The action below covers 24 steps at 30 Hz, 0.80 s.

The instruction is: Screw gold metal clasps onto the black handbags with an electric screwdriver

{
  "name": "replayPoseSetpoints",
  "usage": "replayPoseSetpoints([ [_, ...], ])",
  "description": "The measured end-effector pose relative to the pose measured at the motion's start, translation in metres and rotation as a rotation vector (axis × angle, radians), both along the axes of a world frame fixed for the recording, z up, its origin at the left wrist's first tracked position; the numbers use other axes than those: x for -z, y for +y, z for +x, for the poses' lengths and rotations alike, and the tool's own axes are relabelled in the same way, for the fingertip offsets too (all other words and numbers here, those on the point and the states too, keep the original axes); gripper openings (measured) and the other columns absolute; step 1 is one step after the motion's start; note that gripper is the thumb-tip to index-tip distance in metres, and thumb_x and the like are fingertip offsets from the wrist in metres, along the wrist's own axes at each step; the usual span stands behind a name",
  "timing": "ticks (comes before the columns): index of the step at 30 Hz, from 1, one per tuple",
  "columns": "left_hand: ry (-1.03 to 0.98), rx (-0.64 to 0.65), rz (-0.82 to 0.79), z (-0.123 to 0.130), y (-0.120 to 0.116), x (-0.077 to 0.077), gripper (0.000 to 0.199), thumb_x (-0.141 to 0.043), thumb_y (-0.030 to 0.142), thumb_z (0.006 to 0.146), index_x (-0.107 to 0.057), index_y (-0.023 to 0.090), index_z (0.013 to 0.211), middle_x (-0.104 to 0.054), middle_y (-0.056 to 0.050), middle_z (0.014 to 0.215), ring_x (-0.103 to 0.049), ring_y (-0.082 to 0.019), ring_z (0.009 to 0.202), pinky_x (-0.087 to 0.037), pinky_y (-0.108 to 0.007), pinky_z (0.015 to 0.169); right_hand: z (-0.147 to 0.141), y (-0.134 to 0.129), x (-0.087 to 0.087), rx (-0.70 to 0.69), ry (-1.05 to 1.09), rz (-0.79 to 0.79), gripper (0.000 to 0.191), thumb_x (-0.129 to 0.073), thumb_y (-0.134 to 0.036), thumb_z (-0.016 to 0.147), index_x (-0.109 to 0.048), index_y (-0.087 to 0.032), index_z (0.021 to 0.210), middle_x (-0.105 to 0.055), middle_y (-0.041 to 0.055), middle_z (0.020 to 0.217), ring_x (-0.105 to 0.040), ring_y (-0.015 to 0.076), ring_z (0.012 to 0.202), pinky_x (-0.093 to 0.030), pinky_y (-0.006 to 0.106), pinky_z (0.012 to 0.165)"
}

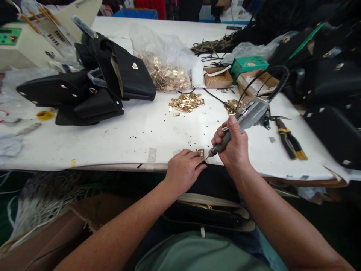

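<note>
My right hand [234, 145] is wrapped round a grey electric screwdriver [248, 116], its tip pointing down and left at the table's front edge. Close to that tip, my left hand [185, 167] has its fingers pressed together by a small metal clasp [201, 153]; what the fingertips pinch is too small to make out. Beneath both hands a black bag [220, 180] lies on my lap, its pale-lined opening showing. A pile of gold metal fittings [186, 102] is on the white table [118, 150], with small black bits scattered before it.
Black bags [132, 75] stand at the left, beside a plastic sack of gold fittings [166, 71]. A small carton [217, 79], a green box [248, 64] and more black bags [332, 86] are further right. Pliers [290, 141] lie right of my right hand. Yellow tape [45, 115] sits left.
</note>
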State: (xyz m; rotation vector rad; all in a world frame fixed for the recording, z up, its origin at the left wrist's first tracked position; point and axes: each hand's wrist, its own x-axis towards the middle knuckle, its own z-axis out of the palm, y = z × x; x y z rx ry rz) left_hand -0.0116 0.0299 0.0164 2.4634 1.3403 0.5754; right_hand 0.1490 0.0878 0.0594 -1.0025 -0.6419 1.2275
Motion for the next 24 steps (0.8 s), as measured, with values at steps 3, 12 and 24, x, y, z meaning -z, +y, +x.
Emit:
replayPoseSetpoints([
  [3, -0.003, 0.0, -0.002, -0.001, 0.0, 0.001, 0.022, -0.067, 0.038, 0.096, -0.074, 0.023, 0.11, -0.075, -0.002, 0.122, -0.063, -0.023, 0.11, -0.056, -0.041, 0.095, 0.011, 0.005, 0.0, 0.051, -0.04, 0.024, 0.046, -0.079, -0.059, 0.076, -0.052, -0.022, 0.079, -0.049, -0.0081, 0.06, -0.049, 0.008, 0.043, -0.045, 0.022, 0.04],
  [12, -0.029, 0.0, 0.021, -0.001, -0.001, 0.003, 0.02, -0.072, 0.033, 0.092, -0.073, 0.022, 0.109, -0.075, -0.004, 0.121, -0.065, -0.024, 0.111, -0.056, -0.042, 0.097, 0.038, 0.025, 0.001, 0.243, -0.152, 0.112, 0.043, -0.08, -0.056, 0.077, -0.055, -0.021, 0.076, -0.053, -0.0066, 0.059, -0.051, 0.0086, 0.042, -0.044, 0.021, 0.038],
  [24, 0.08, 0.074, -0.001, -0.002, 0.0, -0.004, 0.022, -0.062, 0.031, 0.098, -0.07, 0.019, 0.115, -0.07, -0.005, 0.13, -0.06, -0.025, 0.115, -0.054, -0.045, 0.1, 0.01, 0.029, 0.022, 0.163, -0.181, 0.068, 0.043, -0.079, -0.056, 0.078, -0.056, -0.02, 0.069, -0.054, -0.0053, 0.053, -0.05, 0.0092, 0.041, -0.039, 0.021, 0.035],
])
